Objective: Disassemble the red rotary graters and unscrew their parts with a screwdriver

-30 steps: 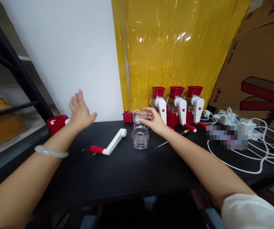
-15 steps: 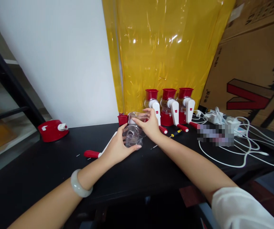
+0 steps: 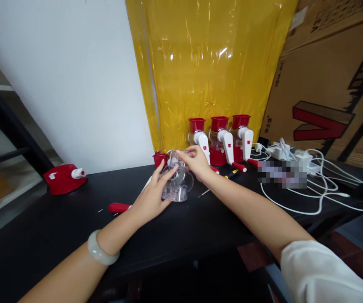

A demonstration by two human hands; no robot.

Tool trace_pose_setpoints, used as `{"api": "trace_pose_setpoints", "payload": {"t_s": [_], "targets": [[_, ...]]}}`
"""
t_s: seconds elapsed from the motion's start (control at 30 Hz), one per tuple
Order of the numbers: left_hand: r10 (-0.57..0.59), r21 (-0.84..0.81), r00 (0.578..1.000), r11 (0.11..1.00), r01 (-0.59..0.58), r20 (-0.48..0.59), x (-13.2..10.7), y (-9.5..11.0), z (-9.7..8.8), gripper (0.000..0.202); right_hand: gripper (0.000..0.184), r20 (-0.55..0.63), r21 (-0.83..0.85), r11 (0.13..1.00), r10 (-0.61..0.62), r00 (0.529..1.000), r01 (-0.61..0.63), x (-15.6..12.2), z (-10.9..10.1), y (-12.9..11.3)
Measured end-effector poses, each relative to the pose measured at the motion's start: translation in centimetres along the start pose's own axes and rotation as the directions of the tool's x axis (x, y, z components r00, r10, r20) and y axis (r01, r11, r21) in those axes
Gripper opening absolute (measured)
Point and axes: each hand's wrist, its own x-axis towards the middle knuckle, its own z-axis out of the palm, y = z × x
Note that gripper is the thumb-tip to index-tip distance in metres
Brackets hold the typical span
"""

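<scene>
Between my hands is a clear plastic grater body (image 3: 175, 193), close above the black table. My left hand (image 3: 156, 189) grips it from the left, thumb across its round front. Fingers of my right hand (image 3: 197, 162) close on its upper right edge. Behind it stands a small red hopper (image 3: 160, 159), partly hidden. A red handle (image 3: 118, 207) on a white crank lies by my left wrist, the crank mostly covered by that hand. Right of my right hand a screwdriver (image 3: 231, 174) with a yellow and black grip lies partly behind my forearm.
Several assembled rotary graters (image 3: 219, 141) stand at the back against the yellow plastic sheet (image 3: 213, 63). A red base (image 3: 64, 179) sits at the far left. White cables (image 3: 321, 198) and plugs spread over the right. A large cardboard box (image 3: 323, 84) leans behind them.
The clear body has been turned and tilted, its flat end now facing down toward me. My left thumb has moved from below it onto its front. The view has shifted slightly.
</scene>
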Motion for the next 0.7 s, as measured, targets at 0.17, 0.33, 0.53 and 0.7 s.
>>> {"api": "trace_pose_setpoints", "payload": {"t_s": [0.17,0.33,0.53,0.7], "targets": [[0.221,0.048,0.975,0.974,-0.22,-0.022,0.4,-0.3,-1.2,0.095,0.063,0.082,-0.012,0.998,0.063,0.995,-0.063,-0.6,0.4,0.0],[0.377,0.071,0.926,0.924,-0.376,-0.004,0.8,-1.4,-2.2,0.1,0.056,0.142,0.043,0.988,0.141,0.98,-0.149,-1.1,0.6,-0.4],[0.317,-0.077,0.947,0.944,-0.32,-0.048,0.5,-0.8,-1.5,0.102,0.044,0.297,0.144,0.921,0.308,0.904,-0.362,-0.9,0.5,0.5],[0.185,-0.329,0.974,0.918,-0.219,-0.132,0.2,-0.5,-0.4,0.097,0.046,0.493,0.199,0.832,0.372,0.787,-0.518,-0.9,0.5,1.6]]}}
